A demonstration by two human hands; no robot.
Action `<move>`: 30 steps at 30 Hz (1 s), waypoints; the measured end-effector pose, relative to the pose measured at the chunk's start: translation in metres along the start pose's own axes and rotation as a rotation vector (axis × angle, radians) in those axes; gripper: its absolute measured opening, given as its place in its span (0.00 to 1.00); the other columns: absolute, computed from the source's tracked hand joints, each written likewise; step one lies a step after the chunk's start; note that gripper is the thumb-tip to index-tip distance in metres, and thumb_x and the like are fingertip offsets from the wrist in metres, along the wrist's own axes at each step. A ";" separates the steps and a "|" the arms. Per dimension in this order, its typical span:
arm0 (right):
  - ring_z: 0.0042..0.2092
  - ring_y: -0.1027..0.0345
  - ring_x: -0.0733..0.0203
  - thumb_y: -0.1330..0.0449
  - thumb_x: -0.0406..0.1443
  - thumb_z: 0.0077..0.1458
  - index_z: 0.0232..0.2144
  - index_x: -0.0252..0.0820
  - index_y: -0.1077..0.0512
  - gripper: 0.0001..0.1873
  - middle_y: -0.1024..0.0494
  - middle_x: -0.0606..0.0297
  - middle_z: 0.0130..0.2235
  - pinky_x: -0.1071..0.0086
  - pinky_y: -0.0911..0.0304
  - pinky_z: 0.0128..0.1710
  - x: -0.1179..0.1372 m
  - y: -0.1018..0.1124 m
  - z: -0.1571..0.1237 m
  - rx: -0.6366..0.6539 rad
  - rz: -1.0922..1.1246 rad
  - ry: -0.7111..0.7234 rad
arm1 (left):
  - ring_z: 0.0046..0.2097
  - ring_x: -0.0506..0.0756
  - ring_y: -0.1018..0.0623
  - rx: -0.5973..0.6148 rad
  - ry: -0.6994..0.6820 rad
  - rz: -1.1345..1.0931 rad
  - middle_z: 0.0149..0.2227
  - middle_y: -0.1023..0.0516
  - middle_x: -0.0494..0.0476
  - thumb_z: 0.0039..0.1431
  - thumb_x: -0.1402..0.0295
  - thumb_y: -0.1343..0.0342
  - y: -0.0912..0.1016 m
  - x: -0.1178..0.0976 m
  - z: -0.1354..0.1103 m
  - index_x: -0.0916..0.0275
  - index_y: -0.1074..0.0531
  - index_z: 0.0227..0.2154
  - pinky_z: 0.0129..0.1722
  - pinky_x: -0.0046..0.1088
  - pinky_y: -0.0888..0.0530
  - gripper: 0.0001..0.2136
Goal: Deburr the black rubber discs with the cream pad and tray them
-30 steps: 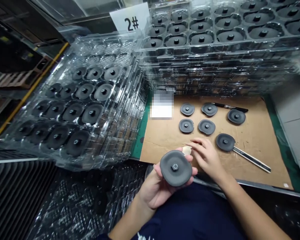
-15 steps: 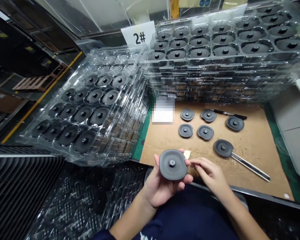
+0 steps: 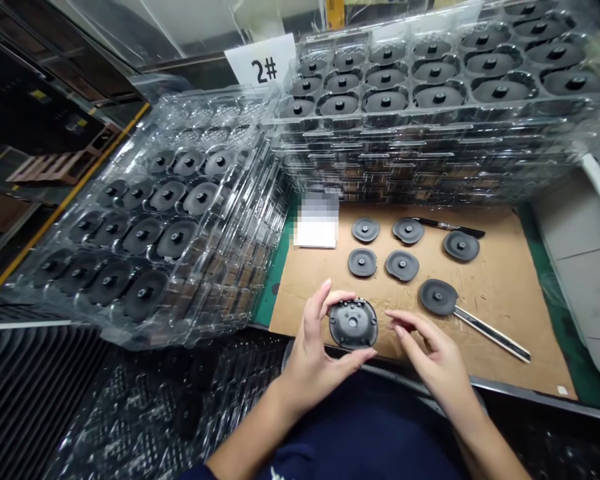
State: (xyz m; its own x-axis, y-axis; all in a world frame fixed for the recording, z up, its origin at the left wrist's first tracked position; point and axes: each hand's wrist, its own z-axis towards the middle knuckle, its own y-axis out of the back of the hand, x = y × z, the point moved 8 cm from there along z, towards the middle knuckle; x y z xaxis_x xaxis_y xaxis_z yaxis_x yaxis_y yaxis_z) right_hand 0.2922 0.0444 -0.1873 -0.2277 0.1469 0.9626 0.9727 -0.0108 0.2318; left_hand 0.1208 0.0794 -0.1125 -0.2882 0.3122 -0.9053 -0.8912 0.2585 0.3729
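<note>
Left fingers and left thumb clamped on the rim of a dark grey rubber disc, pinching it from opposite sides. Disc is held tilted, with its visible face toward the camera, showing small studs around a central recess. Right fingertips slightly spread, just beside the disc, not touching it. Left hand and right hand both sit over the front edge of a cardboard sheet, above the person's navy lap. Nearest the right hand: another disc lying on the end of a long flat strip with black and pale edges. Further back on the cardboard, five more discs, hex stud up, in a loose group, nearest one at. Black marker pen lies behind them, touching or just beside the back-right discs; cannot tell which. White paper at the back-left corner, partly blurred out. Green mat shows along the cardboard's left edge. Stacked clear plastic trays full of discs stand behind the sheet, with a second stack to the left. Card marked "2#" stands at the back, between the stacks.
</note>
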 end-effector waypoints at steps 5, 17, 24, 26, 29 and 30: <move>0.43 0.33 0.65 0.43 0.32 0.57 0.45 0.52 0.30 0.14 0.26 0.67 0.40 0.73 0.37 0.44 0.028 0.013 -0.005 -0.080 0.142 0.080 | 0.54 0.60 0.32 0.043 -0.071 0.030 0.53 0.34 0.65 0.44 0.74 0.33 -0.005 -0.005 0.000 0.56 0.63 0.62 0.55 0.43 0.36 0.50; 0.34 0.30 0.72 0.36 0.31 0.51 0.45 0.49 0.30 0.18 0.23 0.71 0.31 0.79 0.36 0.37 0.062 -0.019 0.006 0.452 0.504 -0.129 | 0.53 0.59 0.31 0.308 0.274 -0.242 0.50 0.30 0.60 0.46 0.60 0.35 -0.024 0.009 -0.007 0.54 0.65 0.62 0.57 0.41 0.40 0.49; 0.34 0.28 0.72 0.34 0.30 0.48 0.34 0.42 0.29 0.10 0.22 0.70 0.31 0.79 0.35 0.37 0.059 -0.028 -0.003 0.581 0.630 -0.227 | 0.52 0.61 0.28 0.494 0.412 -0.401 0.45 0.26 0.60 0.40 0.57 0.33 -0.036 0.011 -0.009 0.56 0.65 0.62 0.58 0.44 0.42 0.53; 0.34 0.28 0.72 0.33 0.30 0.46 0.30 0.41 0.29 0.08 0.23 0.71 0.31 0.80 0.35 0.37 0.052 -0.027 -0.005 0.520 0.649 -0.259 | 0.53 0.60 0.29 0.482 0.386 -0.385 0.46 0.27 0.59 0.41 0.60 0.33 -0.035 0.010 -0.008 0.55 0.64 0.62 0.59 0.43 0.43 0.52; 0.33 0.28 0.71 0.32 0.30 0.45 0.30 0.41 0.27 0.08 0.22 0.70 0.31 0.79 0.34 0.35 0.043 -0.023 -0.009 0.415 0.660 -0.275 | 0.55 0.59 0.31 0.447 0.313 -0.361 0.49 0.28 0.59 0.42 0.63 0.32 -0.032 0.007 -0.005 0.51 0.64 0.62 0.60 0.42 0.45 0.51; 0.33 0.27 0.70 0.32 0.31 0.45 0.30 0.41 0.26 0.08 0.22 0.69 0.31 0.79 0.34 0.35 0.041 -0.020 -0.011 0.372 0.647 -0.272 | 0.56 0.60 0.32 0.431 0.294 -0.358 0.50 0.28 0.59 0.42 0.63 0.32 -0.031 0.007 -0.004 0.51 0.63 0.62 0.60 0.42 0.45 0.51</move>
State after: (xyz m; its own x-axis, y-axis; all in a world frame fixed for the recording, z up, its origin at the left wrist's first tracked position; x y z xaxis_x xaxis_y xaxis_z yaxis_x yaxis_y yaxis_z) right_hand 0.2628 0.0400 -0.1509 0.3596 0.4615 0.8110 0.8702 0.1478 -0.4700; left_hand 0.1455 0.0698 -0.1312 -0.1368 -0.1107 -0.9844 -0.7468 0.6644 0.0291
